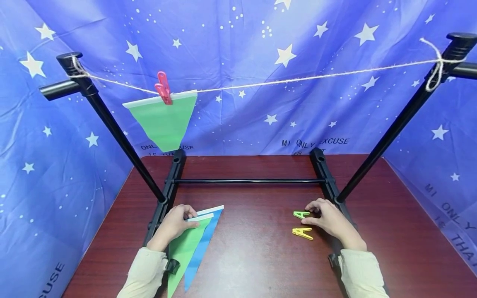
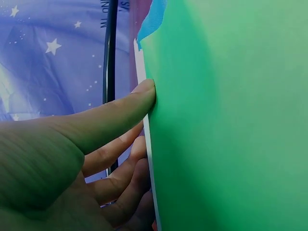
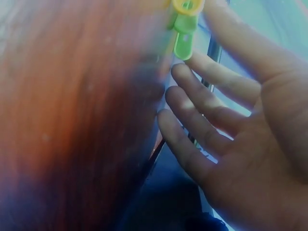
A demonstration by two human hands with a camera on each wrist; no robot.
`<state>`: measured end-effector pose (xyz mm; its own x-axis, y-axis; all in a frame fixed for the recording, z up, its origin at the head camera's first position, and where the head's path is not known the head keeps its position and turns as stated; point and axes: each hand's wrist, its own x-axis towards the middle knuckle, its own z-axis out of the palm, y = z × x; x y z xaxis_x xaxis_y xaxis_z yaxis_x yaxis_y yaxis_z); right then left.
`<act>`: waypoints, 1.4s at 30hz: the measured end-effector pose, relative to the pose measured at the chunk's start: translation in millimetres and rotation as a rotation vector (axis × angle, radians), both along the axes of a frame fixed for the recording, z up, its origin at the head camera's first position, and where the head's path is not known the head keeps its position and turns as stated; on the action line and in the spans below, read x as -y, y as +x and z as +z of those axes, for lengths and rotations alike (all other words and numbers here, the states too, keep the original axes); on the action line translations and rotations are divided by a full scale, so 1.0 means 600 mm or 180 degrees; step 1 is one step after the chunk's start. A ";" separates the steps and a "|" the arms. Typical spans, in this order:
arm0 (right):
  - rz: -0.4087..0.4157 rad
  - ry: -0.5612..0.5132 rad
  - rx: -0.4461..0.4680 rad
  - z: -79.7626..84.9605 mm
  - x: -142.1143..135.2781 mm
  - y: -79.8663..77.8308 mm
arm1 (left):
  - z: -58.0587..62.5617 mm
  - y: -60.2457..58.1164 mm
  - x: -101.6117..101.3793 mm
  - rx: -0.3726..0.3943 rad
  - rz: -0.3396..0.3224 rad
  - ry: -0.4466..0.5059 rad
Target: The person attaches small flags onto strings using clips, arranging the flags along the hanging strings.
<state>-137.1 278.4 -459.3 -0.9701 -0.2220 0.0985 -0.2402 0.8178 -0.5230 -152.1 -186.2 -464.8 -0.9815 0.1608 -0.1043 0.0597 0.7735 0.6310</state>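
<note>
On the left side of the table my left hand (image 1: 172, 223) pinches the white top edge of a green paper pennant (image 1: 188, 240), thumb over the face and fingers behind. A blue pennant (image 1: 204, 247) lies partly under the green one, its white edge showing. At the right, my right hand (image 1: 333, 220) reaches to a small green clothespin (image 1: 301, 214), thumb and forefinger spread on either side of it. In the right wrist view the fingertips are right beside the green clothespin (image 3: 184, 43). A yellow clothespin (image 1: 302, 233) lies just nearer than the green one.
A string (image 1: 298, 78) is tied between two black posts of a stand (image 1: 387, 132). From its left part hangs a green flag (image 1: 164, 124) under a red clothespin (image 1: 163, 89). A black crossbar (image 1: 249, 181) spans the dark red table (image 1: 253, 256). Blue star-printed cloth (image 1: 238, 120) hangs behind.
</note>
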 end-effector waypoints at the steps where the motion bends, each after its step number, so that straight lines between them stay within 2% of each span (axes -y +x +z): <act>1: 0.0002 0.0025 -0.0012 -0.001 -0.001 -0.001 | 0.001 0.000 -0.001 0.0016 0.0015 0.0006; 14: 0.0013 0.0134 -0.0007 0.000 0.000 -0.007 | 0.005 0.000 0.000 -0.0019 -0.0023 0.0130; 26: 0.0069 0.0151 -0.0034 0.003 0.006 -0.004 | 0.005 0.000 0.001 -0.0137 -0.0060 0.0106; 37: -0.0008 0.0162 0.0104 0.018 0.013 -0.012 | 0.018 0.008 0.003 -0.0145 -0.0081 0.0106; 42: -0.0049 0.0187 0.0188 0.026 0.011 0.001 | 0.021 0.013 -0.002 -0.0163 -0.0158 0.0145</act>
